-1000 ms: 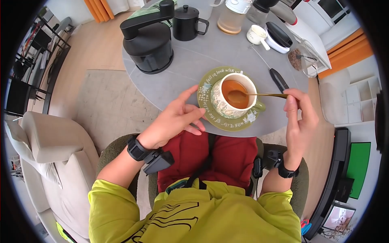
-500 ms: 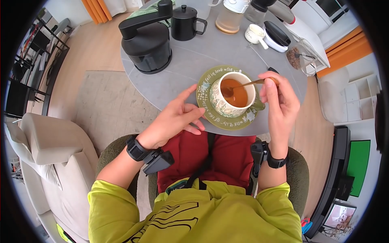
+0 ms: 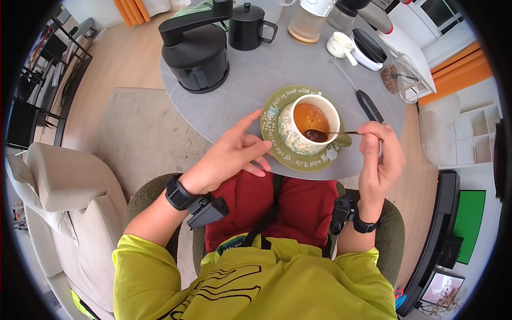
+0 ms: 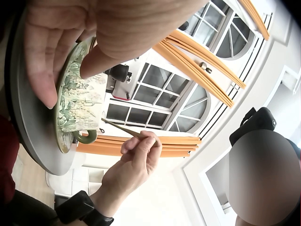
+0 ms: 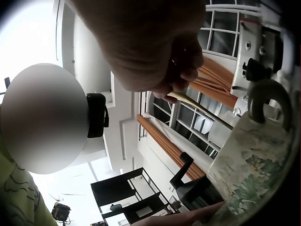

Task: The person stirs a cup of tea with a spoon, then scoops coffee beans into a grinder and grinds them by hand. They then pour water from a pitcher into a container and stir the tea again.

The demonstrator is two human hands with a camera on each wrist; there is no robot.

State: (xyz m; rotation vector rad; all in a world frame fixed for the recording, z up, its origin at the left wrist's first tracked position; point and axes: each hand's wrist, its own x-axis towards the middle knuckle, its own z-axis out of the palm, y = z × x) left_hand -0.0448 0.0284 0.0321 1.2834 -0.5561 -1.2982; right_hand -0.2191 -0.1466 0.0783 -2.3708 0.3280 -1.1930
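A floral cup with reddish-brown liquid stands on a green saucer near the table's front edge, its green handle towards the right. My right hand pinches the end of a thin golden spoon, whose bowl dips into the liquid at the cup's near right side. My left hand lies at the saucer's left rim, index finger extended along it. In the left wrist view the left thumb is close to the cup; whether it touches cannot be told.
On the grey table, a black lidded grinder-like pot and a black jug stand at the back left. A white small cup, a black-handled tool and a glass jar are at the back right.
My right hand went left over the cup, then back right and a little lower; the spoon's bowl now sits nearer the cup's front. My left hand has stayed by the saucer.
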